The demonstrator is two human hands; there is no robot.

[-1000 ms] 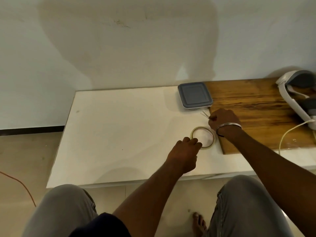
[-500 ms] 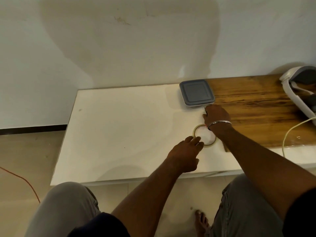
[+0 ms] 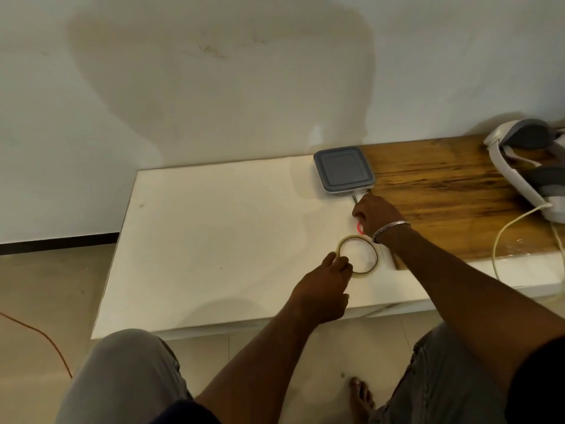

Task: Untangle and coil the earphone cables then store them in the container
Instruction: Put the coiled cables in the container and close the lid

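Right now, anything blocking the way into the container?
Yes: the grey lid sits shut on the container. The right hand, at its near corner, holds a red-handled tool. No earphone cables visible.

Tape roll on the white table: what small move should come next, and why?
Probably the left hand lifts the tape roll: its fingers grip the near rim, while the right hand holds what look like red-handled scissors beside the closed container, likely ready to cut.
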